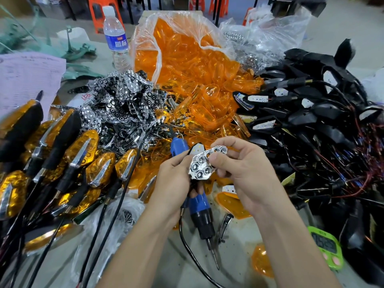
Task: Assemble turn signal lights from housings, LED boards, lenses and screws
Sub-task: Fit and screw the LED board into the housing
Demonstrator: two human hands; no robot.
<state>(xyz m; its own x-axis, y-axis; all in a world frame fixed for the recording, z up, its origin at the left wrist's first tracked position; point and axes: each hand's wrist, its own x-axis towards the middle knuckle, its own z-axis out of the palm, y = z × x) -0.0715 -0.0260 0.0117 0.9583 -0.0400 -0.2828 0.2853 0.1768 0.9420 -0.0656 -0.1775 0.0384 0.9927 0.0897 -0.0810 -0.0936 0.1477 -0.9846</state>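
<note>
- Grey tabletop (pixel 234 252), heavily cluttered, with orange stools on the workshop floor behind it.
- Chrome reflector (pixel 204 163): mirror-bright plate with a tapering, irregular outline, pressed into hexagonal cups that each have a round hole at the centre. It is held tilted above the middle of the tabletop, against the open face of a housing.
- Black housing (pixel 192 151): mostly hidden behind the reflector. Its pointed tip shows, with a white LED board (pixel 198 146) inside.
- Left hand (pixel 174 177): fingers curled round the housing from below, thumb at the reflector's left edge.
- Right hand (pixel 239 169): thumb and forefinger pinch the reflector's right end, the other fingers curled beneath.
- Blue electric screwdriver (pixel 200 206): lies on the tabletop under both hands, bit toward the viewer, with a black cord.
- Orange lenses (pixel 193 80): translucent heap spilling from a clear bag at back centre.
- Loose reflectors (pixel 122 96): chrome heap just left of the lenses.
- Wired housings (pixel 311 117): black pile at right, with red and blue leads.
- Finished lights (pixel 81 150): rows at left with amber lenses, chrome trim and black stems.
- Water bottle (pixel 116 36): upright at the back left.
- Green timer (pixel 326 249): near the right edge.
</note>
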